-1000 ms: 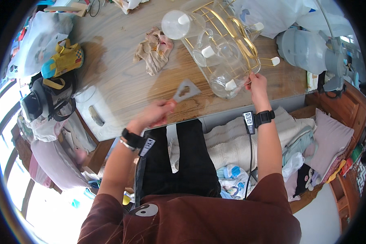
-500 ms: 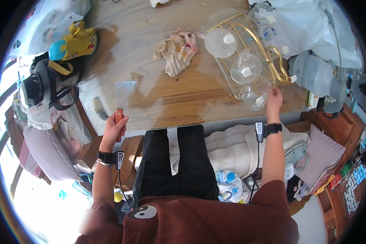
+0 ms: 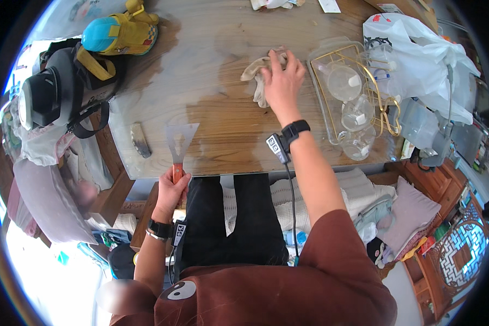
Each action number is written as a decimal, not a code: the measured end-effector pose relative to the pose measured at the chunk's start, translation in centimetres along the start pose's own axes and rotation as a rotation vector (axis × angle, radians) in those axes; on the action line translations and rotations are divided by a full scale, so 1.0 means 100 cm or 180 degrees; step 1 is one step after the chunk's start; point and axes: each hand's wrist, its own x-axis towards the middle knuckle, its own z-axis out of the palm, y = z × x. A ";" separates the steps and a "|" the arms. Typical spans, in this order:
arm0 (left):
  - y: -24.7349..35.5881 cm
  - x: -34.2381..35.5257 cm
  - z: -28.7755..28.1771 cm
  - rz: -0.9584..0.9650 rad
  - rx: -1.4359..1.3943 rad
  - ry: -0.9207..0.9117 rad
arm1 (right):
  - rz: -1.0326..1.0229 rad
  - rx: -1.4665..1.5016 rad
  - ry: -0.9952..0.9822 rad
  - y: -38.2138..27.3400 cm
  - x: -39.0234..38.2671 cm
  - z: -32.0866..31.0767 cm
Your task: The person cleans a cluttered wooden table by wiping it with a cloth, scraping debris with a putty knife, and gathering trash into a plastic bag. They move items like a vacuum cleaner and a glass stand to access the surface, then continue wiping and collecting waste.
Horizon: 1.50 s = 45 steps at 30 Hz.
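Observation:
My left hand (image 3: 174, 186) is closed round the red handle of a scraper (image 3: 180, 138), its metal blade pointing away from me at the table's (image 3: 212, 130) front edge. My right hand (image 3: 281, 81) lies over a crumpled beige cloth (image 3: 252, 70), fingers apart and slightly bent, fingertips touching it; part of the cloth is hidden beneath. Right of it stands a gold wire rack (image 3: 395, 125) on a clear tray, bearing several clear glass vessels (image 3: 342, 81) with white squares. A small worn object (image 3: 140, 140) lies left of the scraper.
At the left are a black bag (image 3: 65, 98) and a yellow-and-blue pouch (image 3: 125, 35). A white plastic bag (image 3: 407, 46) and translucent containers (image 3: 421, 130) crowd the right end. Below the table are bedding, a pillow (image 3: 407, 212) and wooden furniture (image 3: 440, 185).
My right hand has left the rack and moved leftward onto the cloth. The scraper first swung left and upright, then shifted slightly right with my left hand. The view has shifted too.

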 end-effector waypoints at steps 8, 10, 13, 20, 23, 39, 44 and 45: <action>-0.007 -0.002 -0.049 -0.0074 -0.0274 -0.0099 | 0.0376 0.0724 0.0139 -0.009 -0.073 -0.080; -0.006 -0.001 -0.060 -0.0072 -0.0357 -0.0061 | 0.0676 0.0858 0.0096 -0.029 -0.111 -0.107; -0.003 0.004 -0.068 -0.0110 -0.0444 -0.0013 | 0.0731 0.0900 -0.0257 -0.054 -0.152 -0.118; 0.008 0.007 -0.049 -0.0463 -0.0461 0.0125 | 0.0146 -0.0469 -0.1364 -0.023 -0.120 -0.004; 0.008 0.006 -0.028 -0.0488 -0.0625 0.0079 | -0.0090 -0.0173 -0.0912 -0.021 -0.099 0.008; 0.030 -0.010 0.022 -0.0583 -0.0518 0.0191 | -0.1153 0.0173 -0.1462 -0.066 0.029 0.032; 0.034 0.006 0.032 -0.0119 -0.0988 0.0028 | -0.0741 0.0256 -0.0669 -0.065 0.095 0.046; 0.037 0.009 0.035 -0.0039 -0.1103 0.0004 | -0.0742 0.0373 -0.0679 -0.068 0.082 0.031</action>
